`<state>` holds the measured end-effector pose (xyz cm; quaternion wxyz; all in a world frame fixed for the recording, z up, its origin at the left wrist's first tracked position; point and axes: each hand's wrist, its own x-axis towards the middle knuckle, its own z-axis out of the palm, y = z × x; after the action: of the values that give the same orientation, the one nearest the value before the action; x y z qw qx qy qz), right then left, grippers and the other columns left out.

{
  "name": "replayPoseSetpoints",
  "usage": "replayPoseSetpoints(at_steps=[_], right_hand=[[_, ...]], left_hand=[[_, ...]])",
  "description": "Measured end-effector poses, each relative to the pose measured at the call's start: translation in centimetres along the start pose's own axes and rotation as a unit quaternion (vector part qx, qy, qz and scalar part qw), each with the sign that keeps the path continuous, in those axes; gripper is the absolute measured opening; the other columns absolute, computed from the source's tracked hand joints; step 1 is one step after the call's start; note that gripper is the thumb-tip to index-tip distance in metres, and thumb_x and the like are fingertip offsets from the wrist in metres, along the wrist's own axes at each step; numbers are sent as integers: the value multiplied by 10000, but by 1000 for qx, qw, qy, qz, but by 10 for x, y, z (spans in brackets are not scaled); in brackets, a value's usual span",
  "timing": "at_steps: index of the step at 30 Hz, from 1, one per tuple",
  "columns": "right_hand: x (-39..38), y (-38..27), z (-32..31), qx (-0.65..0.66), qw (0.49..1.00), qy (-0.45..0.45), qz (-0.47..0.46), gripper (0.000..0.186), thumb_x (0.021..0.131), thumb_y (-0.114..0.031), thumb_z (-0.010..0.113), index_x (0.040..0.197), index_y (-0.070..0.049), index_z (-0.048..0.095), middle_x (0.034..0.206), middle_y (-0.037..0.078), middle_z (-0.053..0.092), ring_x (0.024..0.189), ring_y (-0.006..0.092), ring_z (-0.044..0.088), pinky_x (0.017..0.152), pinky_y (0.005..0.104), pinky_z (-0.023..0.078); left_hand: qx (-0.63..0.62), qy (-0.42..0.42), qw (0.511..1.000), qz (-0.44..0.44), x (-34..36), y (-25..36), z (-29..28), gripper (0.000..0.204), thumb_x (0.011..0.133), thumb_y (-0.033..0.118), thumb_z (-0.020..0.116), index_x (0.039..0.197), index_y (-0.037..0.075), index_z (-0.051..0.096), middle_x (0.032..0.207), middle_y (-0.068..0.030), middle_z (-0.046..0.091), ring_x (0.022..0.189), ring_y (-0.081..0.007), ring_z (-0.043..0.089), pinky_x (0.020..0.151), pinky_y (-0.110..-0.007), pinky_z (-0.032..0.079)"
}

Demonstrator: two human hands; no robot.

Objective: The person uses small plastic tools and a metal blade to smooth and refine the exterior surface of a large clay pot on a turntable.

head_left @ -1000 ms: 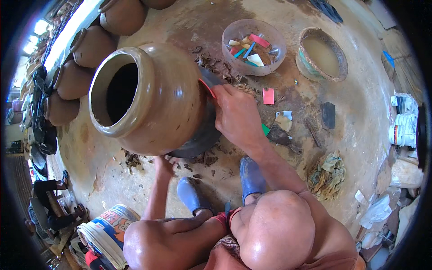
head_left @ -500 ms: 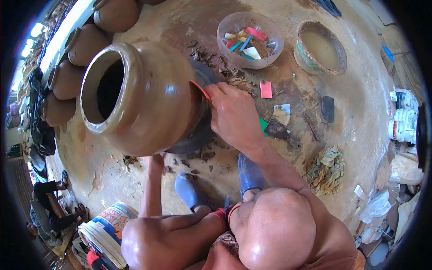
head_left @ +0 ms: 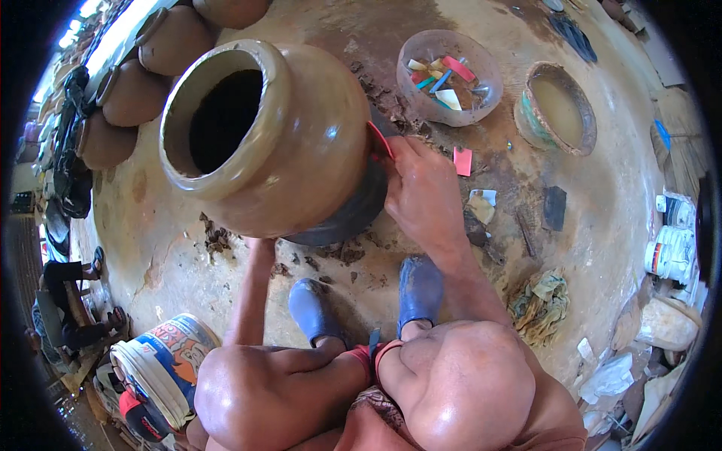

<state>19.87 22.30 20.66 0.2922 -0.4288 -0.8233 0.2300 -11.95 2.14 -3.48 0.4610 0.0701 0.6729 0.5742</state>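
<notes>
A large glossy wet clay pot (head_left: 301, 143) with a wide, dark mouth rests tilted on a dark round base (head_left: 338, 222). My right hand (head_left: 421, 188) grips a thin red scraper (head_left: 380, 138) held against the pot's right side. My left hand (head_left: 261, 248) reaches beneath the pot's lower side, its fingers hidden by it. Beside my right hand lie a small pink piece (head_left: 462, 161) and pale and dark scraps (head_left: 480, 209) on the floor.
Clay pots (head_left: 135, 94) line the upper left. A plastic bowl of scrapers (head_left: 483, 107) and a bucket of murky water (head_left: 560, 109) stand beyond. A rag (head_left: 540, 307) lies right; a painted bucket (head_left: 169, 368) and a seated person's legs (head_left: 71, 301) are lower left.
The pot and my right hand with the scraper have shifted right and slightly up in the view. Surrounding objects have shifted too, as the view moved. My left hand's fingers, earlier glimpsed, are now hidden.
</notes>
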Motion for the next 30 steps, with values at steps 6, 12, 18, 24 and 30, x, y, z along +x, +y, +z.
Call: replayPoseSetpoints(at_steps=[6,12,18,24,30], right_hand=[[-10,21,-7,-52,998,-17,8,244,760,5,660,1000,-21,620,895,177,640,856,404,664,755,503,546],[-7,14,-8,-36,999,-2,-11,274,756,1,664,1028,-15,635,897,176,642,869,392,666,770,488,552],[-11,20,-9,-65,998,-15,-6,288,737,-21,684,1022,-8,646,943,165,656,919,350,678,799,447,565],[-14,12,-15,-33,999,-8,-17,271,748,-35,684,1015,-11,644,932,154,654,905,342,680,783,442,569],[-22,9,-6,-2,1000,-4,-7,262,766,-32,673,1027,-34,641,904,143,632,886,346,668,772,453,558]], left_hand=[[0,-119,963,-243,-114,-20,125,762,993,689,459,1443,73,449,1244,-179,657,910,-281,708,794,-365,559],[-48,48,997,-47,-19,24,61,583,1045,462,495,1451,45,451,1320,-137,616,1191,-242,619,938,-395,552],[-118,-96,979,-138,-82,-61,110,590,1036,516,530,1391,48,473,1265,-144,644,953,-253,703,753,-411,583],[-50,-23,976,-213,-94,3,105,635,989,627,534,1380,133,456,1353,-120,518,1115,-307,626,805,-422,553],[-55,62,986,-148,-36,18,58,680,967,610,561,1494,219,384,1514,-85,413,1382,-312,436,1054,-519,433]])
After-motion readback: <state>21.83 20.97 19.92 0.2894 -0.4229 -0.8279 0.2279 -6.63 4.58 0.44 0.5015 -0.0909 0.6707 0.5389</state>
